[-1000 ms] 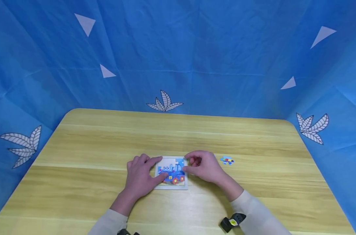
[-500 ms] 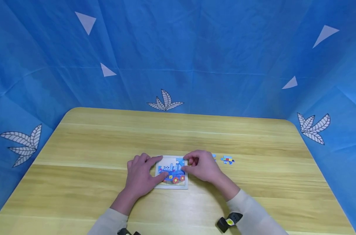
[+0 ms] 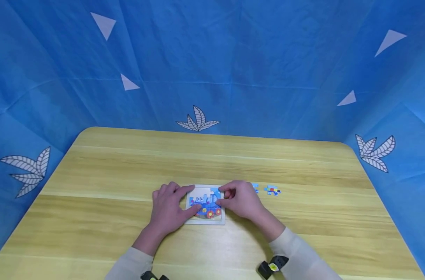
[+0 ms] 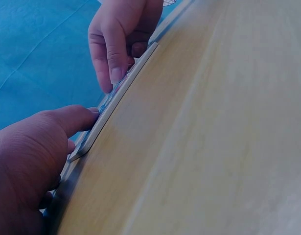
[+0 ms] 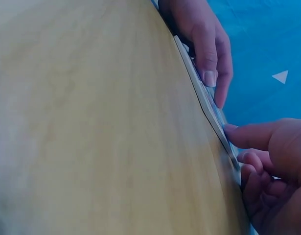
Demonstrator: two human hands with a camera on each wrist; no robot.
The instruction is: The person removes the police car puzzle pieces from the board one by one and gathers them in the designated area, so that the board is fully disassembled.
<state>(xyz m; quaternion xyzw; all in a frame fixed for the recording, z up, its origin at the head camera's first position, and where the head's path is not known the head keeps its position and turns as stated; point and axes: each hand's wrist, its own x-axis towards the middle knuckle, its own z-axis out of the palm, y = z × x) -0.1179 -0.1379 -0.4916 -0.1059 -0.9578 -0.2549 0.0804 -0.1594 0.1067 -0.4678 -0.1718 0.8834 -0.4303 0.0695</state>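
A small jigsaw puzzle in a white tray frame [image 3: 205,223] lies mid-table and shows a blue tractor with red wheels. My left hand [image 3: 169,210] rests at its left side, thumb on the picture and index fingertip at the top left corner. My right hand [image 3: 243,200] pinches a light blue jigsaw piece [image 3: 215,195] between thumb and index finger at the puzzle's upper right, its other fingers curled under. A plain pale patch shows at the picture's upper left. In the right wrist view the right thumb [image 5: 248,135] lies at the frame's edge.
Two loose jigsaw pieces lie right of the frame: a multicoloured piece [image 3: 272,189] and a blue piece [image 3: 256,187] partly behind the right hand. The wooden table [image 3: 128,155] reaches back to a blue cloth [image 3: 268,58].
My right hand has shifted slightly left over the frame, and the blue loose piece behind it shows more. The left hand keeps its place.
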